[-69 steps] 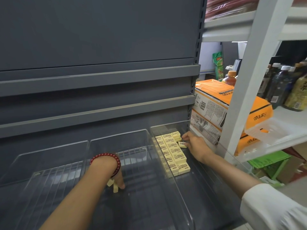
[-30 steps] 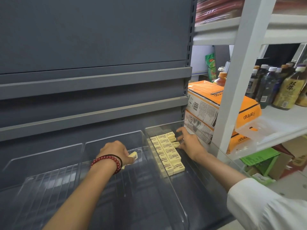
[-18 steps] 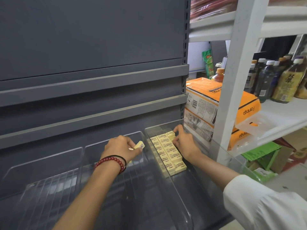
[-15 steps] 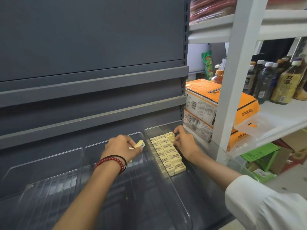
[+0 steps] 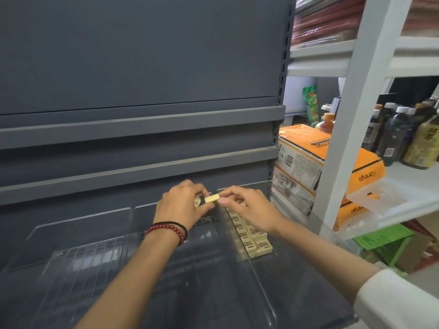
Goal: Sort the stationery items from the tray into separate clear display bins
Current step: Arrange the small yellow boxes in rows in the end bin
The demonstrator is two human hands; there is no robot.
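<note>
Sorting is partly done: many erasers (image 5: 251, 236) already lie in rows in the right bin (image 5: 297, 269).
Your left hand (image 5: 183, 207) and right hand (image 5: 247, 207) both pinch one eraser (image 5: 212, 198) above the bins; the middle bin (image 5: 190, 281) looks empty.

— Where did the one view look from?

— From the person's head, facing forward and down at a grey shelving unit (image 5: 142, 67), which filled the upper left of the frame. It was a wide-angle view, so straight edges bent near the borders.

— How near was it?

— Close. Both forearms ran in from the bottom edge, and the left hand (image 5: 183, 207) and right hand (image 5: 247, 207) met at the frame's centre, above the clear bins (image 5: 213, 293) across the lower half.

— And the right side?

— A white rack (image 5: 351, 115) stood there, seen at an angle.

— Any second view?

— None, so nothing was shared.
</note>
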